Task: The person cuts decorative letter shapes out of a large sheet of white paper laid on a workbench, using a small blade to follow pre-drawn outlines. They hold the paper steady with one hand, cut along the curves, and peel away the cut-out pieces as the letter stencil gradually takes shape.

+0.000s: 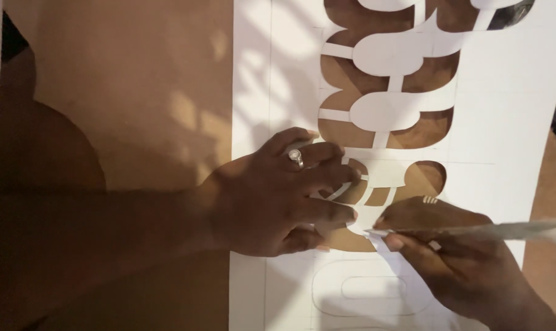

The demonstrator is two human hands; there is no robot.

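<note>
Brown board work surface under dappled light and deep shadow, carrying a large white paper sheet that runs off the top and bottom edges of view. Rounded, letter-like openings cut through the sheet's upper middle, brown board visible through them, thin paper bridges left between. Pencilled outline of an uncut rounded shape near the sheet's bottom edge, faint and partly lost in shadow. Left forearm and near-left corner of the surface too dark to make out; dark object at the top right corner cut off and not identifiable. No containers in view. Left hand, ring on one finger, spread flat and wide on the sheet beside the lowest cut-out, fingertips pressing the paper, holding nothing. Right hand at the sheet's lower right, closed in a narrow pinch around a slim cutting tool; tool tip touching the paper at the lower edge of the partly cut shape, just beside the left fingertips; tool's far end blurred and pale, running off toward the right edge, exact kind not discernible.
</note>
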